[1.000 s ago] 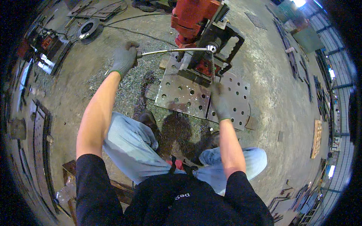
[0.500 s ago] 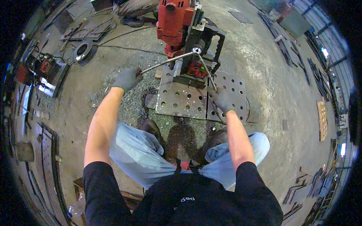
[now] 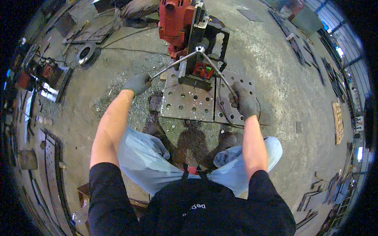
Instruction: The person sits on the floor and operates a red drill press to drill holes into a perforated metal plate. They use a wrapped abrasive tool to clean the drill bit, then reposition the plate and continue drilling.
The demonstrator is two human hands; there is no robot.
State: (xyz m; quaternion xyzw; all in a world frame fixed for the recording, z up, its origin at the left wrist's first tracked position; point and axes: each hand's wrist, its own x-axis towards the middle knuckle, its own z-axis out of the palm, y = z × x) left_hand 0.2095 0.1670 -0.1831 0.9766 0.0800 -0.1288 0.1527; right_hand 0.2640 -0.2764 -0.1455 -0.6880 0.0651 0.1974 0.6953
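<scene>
A red and black magnetic drill point(image 3: 175, 23) stands on perforated steel plates point(image 3: 188, 109) ahead of me. Two metal feed-handle bars spread from its round hub point(image 3: 200, 49). My left hand point(image 3: 138, 84), in a dark grey glove, is closed round the end of the left bar point(image 3: 173, 65). On the other side, my gloved right hand point(image 3: 244, 102) is wrapped round the lower end of the right bar point(image 3: 218, 72), above the right plate. The drill's cutting end is hidden behind its body and base.
Metal shavings point(image 3: 118, 94) litter the floor left of the plates. A dark cable point(image 3: 134, 50) runs to the drill's left, near a round spool point(image 3: 85, 54). Another red machine point(image 3: 48, 70) sits at far left. Someone's legs point(image 3: 138, 10) show at the top. A wooden pallet point(image 3: 337, 123) lies far right.
The handle bars have turned a little: the left bar's end has swung down and the right bar's end outward to the right. Both hands have moved with them, the right one more.
</scene>
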